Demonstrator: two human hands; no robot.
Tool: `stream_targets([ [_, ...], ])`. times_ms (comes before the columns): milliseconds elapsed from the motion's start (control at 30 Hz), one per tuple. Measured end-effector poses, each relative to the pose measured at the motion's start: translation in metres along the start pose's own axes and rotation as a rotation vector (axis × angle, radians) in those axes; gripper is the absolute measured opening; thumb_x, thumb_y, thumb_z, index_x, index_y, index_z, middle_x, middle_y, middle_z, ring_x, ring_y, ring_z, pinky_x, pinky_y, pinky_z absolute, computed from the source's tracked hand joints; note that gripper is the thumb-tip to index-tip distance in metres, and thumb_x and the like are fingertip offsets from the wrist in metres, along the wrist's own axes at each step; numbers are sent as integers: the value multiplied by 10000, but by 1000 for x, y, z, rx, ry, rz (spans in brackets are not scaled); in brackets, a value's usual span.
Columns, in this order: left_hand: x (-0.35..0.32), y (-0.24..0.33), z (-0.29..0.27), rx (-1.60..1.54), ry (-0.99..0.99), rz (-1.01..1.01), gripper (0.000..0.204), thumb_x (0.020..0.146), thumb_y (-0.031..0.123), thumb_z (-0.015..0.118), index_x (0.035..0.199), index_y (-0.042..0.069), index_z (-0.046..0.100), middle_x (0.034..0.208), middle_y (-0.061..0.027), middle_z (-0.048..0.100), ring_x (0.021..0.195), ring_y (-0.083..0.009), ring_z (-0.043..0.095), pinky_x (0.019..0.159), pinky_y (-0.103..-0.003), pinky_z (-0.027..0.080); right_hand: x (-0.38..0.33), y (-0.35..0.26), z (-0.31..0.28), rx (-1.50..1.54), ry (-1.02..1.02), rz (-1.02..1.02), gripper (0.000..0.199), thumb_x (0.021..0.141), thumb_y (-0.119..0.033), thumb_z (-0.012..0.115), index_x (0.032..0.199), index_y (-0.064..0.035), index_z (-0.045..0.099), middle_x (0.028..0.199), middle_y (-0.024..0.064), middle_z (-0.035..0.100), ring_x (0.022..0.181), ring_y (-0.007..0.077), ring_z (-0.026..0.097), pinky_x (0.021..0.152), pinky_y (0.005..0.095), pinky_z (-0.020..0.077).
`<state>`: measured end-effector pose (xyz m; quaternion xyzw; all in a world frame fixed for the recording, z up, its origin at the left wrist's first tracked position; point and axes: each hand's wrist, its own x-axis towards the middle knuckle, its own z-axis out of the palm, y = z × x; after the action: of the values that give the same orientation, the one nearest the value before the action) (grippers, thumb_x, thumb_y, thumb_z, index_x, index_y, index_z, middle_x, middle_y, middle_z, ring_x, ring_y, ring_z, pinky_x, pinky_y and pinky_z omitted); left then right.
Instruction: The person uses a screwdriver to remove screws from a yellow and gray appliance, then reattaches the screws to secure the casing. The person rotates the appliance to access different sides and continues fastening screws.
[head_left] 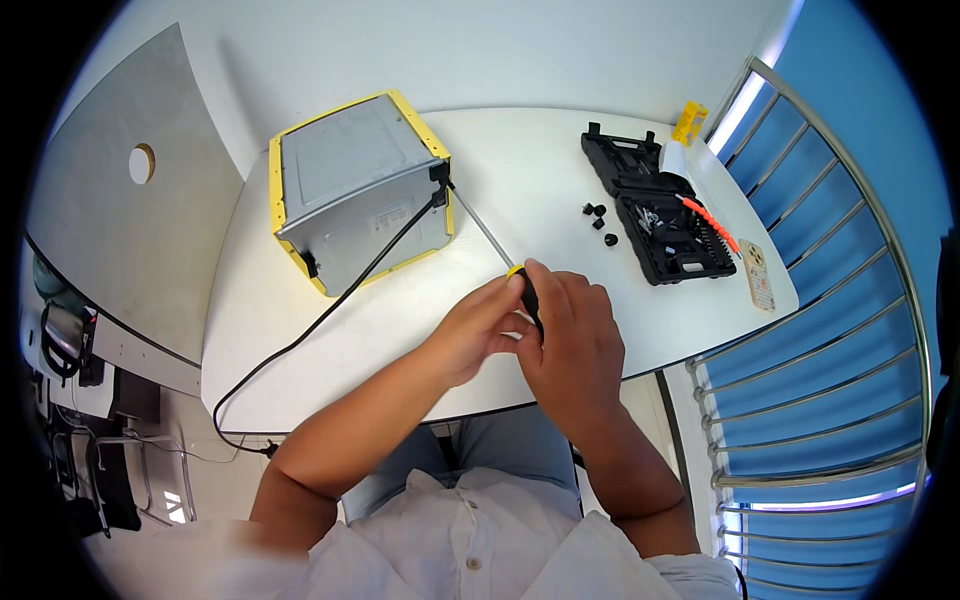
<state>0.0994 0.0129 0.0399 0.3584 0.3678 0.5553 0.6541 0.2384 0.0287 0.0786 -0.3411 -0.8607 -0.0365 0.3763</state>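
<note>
A long screwdriver [488,235] with a black and yellow handle slants over the table, its tip at the black cord fitting on the right corner of a grey and yellow metal appliance [380,225]. My right hand [575,340] is wrapped round the handle. Close against it, my left hand [480,330] has its fingertips at the front of the handle, where the yellow collar is. Whether the tip sits in a screw is too small to tell. From the fitting a black power cord [310,325] runs down over the table's near edge.
An opened black tool case [685,270] with bits and an orange flexible shaft [705,218] lies at the right. Several small black knobs [598,223] are beside it. A phone [758,275] rests near the right edge, a yellow box [690,123] behind. Metal railings [885,235] stand beyond.
</note>
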Motion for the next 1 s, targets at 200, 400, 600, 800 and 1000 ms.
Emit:
stream_targets([
  [200,6,-6,7,-237,-97,91,318,939,373,555,1076,86,544,1114,-49,573,942,-109,556,812,-259,460,-5,7,-12,392,100,108,517,795,-196,677,1255,-59,487,986,78,579,795,206,572,611,311,476],
  [400,15,-20,0,-168,-126,285,400,893,449,595,1064,88,574,1307,-102,481,1183,-191,471,987,-378,386,-31,19,-14,941,-146,546,607,900,-348,599,1332,-1,350,598,18,541,505,110,507,557,234,422],
  [600,10,-17,-2,-64,83,120,484,918,501,522,1167,86,528,1300,-82,504,1175,-182,483,961,-372,399,-46,20,9,617,166,304,577,724,-36,743,1214,-19,437,902,94,540,749,161,541,629,288,450],
  [800,5,-16,-3,-200,-66,210,442,927,440,542,1171,72,531,1289,-90,504,1172,-192,481,970,-388,398,-44,18,16,380,223,16,581,669,14,751,1199,-69,529,873,73,519,743,191,525,615,291,448],
  [1000,7,-20,-4,-198,-84,231,413,924,340,575,1213,50,523,1289,-101,495,1205,-216,449,988,-391,386,-51,11,14,1057,57,484,810,743,-204,761,1353,26,280,796,90,614,652,117,572,584,226,454],
])
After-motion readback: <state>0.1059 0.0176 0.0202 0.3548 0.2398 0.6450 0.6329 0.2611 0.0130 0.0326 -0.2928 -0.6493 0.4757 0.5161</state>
